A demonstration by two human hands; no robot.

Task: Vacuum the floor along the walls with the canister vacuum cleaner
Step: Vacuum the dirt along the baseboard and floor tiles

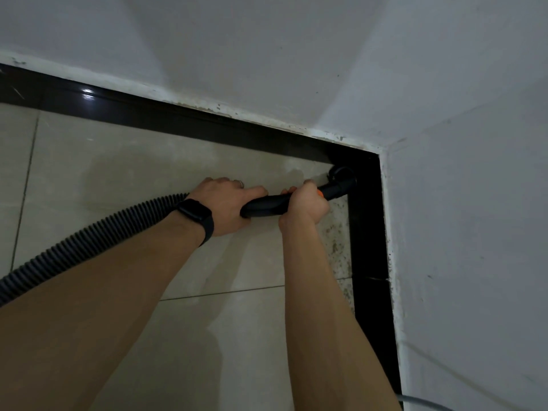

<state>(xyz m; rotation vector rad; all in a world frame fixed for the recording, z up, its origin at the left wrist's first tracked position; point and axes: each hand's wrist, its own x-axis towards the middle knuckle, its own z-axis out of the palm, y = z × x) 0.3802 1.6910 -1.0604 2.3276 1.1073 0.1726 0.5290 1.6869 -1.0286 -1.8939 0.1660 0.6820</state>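
Note:
A black vacuum handle point(267, 205) with an orange ring points into the room corner. Its nozzle point(341, 176) sits on the beige tiled floor point(118, 173) right at the black skirting point(366, 232). My left hand point(228, 203), with a dark watch on the wrist, grips the rear of the handle where the ribbed black hose point(89, 235) joins. My right hand point(305, 203) grips the handle further forward, just behind the orange ring. The hose runs off to the lower left. The canister is out of view.
Two white walls point(459, 232) meet at the corner, edged by glossy black skirting. Dark specks of dirt point(338, 247) lie on the tiles along the right skirting. A grey cable point(421, 401) shows at the bottom right.

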